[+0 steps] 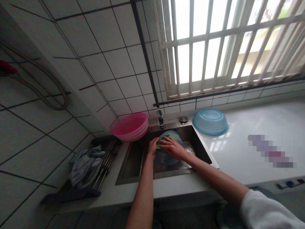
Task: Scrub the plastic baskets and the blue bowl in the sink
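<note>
In the sink [128, 163], under the faucet [160, 118], a blue plastic basket [166, 159] with small holes stands tilted, its outer side towards me. My left hand [153, 146] is closed on the basket's left rim. Spread over the basket's opening are the fingers of my right hand [172, 147]. They lie on a pale green piece [172, 136] that looks like a cloth, though its kind is not certain. What else the basket may contain is hidden behind my hands.
A pink basket [130, 126] leans at the sink's back left corner. An upturned blue basin [210, 122] sits right of the sink, beside a metal drain plug [183, 119]. Left is a rack [107, 162] with a striped cloth [87, 167]. A blurred-out item [271, 151] lies on the counter.
</note>
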`<action>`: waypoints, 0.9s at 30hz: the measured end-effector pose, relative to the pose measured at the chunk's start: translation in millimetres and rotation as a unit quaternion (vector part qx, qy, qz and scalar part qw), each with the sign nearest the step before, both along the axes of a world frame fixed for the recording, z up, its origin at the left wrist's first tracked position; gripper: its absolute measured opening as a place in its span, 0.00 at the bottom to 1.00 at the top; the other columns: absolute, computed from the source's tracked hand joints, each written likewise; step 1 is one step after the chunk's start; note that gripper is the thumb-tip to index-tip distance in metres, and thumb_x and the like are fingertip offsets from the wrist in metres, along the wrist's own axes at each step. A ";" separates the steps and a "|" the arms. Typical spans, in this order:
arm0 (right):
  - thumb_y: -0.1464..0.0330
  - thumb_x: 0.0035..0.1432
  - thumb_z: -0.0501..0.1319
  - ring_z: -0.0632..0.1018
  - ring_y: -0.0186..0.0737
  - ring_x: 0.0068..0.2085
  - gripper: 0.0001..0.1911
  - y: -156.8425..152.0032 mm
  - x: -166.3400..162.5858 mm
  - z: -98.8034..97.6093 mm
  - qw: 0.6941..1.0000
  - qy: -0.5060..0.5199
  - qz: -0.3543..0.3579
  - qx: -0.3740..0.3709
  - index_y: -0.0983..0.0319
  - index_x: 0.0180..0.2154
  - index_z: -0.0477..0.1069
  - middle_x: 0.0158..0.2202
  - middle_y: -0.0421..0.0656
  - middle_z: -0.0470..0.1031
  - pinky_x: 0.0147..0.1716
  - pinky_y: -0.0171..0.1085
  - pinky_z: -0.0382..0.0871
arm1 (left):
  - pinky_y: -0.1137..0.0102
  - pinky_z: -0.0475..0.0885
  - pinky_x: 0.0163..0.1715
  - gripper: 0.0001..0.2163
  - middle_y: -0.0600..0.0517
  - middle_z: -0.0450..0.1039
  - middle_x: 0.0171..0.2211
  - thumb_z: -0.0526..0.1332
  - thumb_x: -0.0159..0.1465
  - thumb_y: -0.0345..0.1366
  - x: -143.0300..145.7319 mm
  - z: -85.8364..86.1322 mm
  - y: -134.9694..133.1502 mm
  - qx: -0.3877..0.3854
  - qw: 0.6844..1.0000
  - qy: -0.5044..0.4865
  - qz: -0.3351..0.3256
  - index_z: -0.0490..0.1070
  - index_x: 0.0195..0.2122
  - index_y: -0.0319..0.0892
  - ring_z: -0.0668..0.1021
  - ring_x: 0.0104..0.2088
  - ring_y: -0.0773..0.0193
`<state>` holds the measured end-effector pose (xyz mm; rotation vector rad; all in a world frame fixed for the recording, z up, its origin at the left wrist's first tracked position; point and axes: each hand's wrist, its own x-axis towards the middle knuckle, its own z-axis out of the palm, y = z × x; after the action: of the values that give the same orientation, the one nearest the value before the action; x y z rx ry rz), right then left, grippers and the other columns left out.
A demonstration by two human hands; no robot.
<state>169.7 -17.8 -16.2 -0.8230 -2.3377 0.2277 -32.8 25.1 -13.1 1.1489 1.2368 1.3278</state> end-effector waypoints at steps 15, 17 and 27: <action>0.68 0.71 0.60 0.57 0.51 0.75 0.28 -6.3 -12.8 -1.8 0.998 -0.039 0.043 0.027 0.52 0.70 0.64 0.73 0.44 0.61 0.72 0.55 0.56 | 0.64 0.72 0.45 0.11 0.43 0.85 0.40 0.64 0.62 0.43 -20.2 5.5 5.8 -0.030 0.957 0.277 0.085 0.84 0.38 0.44 0.83 0.44 0.50; 0.68 0.72 0.60 0.58 0.50 0.75 0.27 -8.1 -16.5 0.1 0.997 -0.039 0.054 0.031 0.52 0.69 0.66 0.73 0.44 0.62 0.72 0.55 0.56 | 0.63 0.71 0.44 0.14 0.41 0.85 0.39 0.62 0.64 0.47 -20.5 3.8 5.4 -0.037 0.950 0.302 0.068 0.84 0.35 0.43 0.83 0.44 0.48; 0.61 0.75 0.54 0.62 0.52 0.73 0.28 14.3 12.8 -14.8 0.993 0.058 -0.078 -0.064 0.58 0.71 0.61 0.72 0.51 0.61 0.70 0.57 0.60 | 0.66 0.69 0.33 0.22 0.49 0.78 0.25 0.64 0.59 0.56 0.6 1.7 2.9 0.007 0.984 0.179 0.003 0.81 0.28 0.40 0.77 0.30 0.56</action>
<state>182.4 -3.5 -31.0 -1.0213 -2.1557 0.3519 -32.2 28.0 -11.4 1.4386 1.4881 1.1659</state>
